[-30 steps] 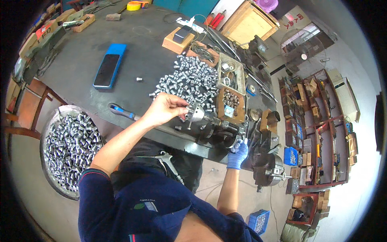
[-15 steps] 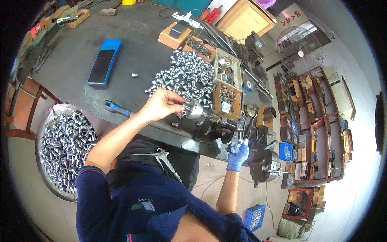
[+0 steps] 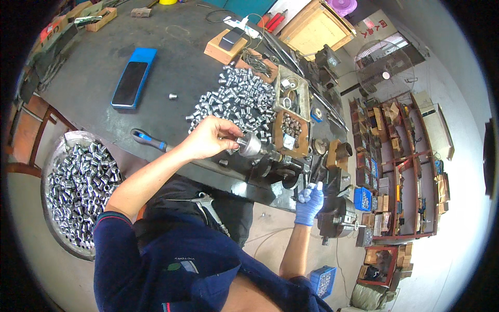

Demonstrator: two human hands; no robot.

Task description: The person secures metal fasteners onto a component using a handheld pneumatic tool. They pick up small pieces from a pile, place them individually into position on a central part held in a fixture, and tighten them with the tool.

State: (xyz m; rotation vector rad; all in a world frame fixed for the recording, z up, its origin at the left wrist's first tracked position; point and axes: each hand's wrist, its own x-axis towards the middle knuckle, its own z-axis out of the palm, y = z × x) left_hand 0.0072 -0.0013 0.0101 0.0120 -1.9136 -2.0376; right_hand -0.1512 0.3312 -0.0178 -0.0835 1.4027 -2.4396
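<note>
the bare left hand (image 3: 210, 138) pinches a small silver metal cylinder (image 3: 240, 141), fingertips nearly together, at the round silver metal chuck (image 3: 251, 146); the blue-gloved right hand (image 3: 310, 199) curls its fingers, any hold unclear

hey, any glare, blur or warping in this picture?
In the head view, the right-hand wall washes out to white; the shelving bows under fisheye distortion; metal fittings on the workbench glint; the left hand shows no obvious motion blur; black vignetting fills the corners.

Bright o/all; wall (image 3: 460, 218) at R o/exposed; fisheye bend nr rim, blk corners.
</note>
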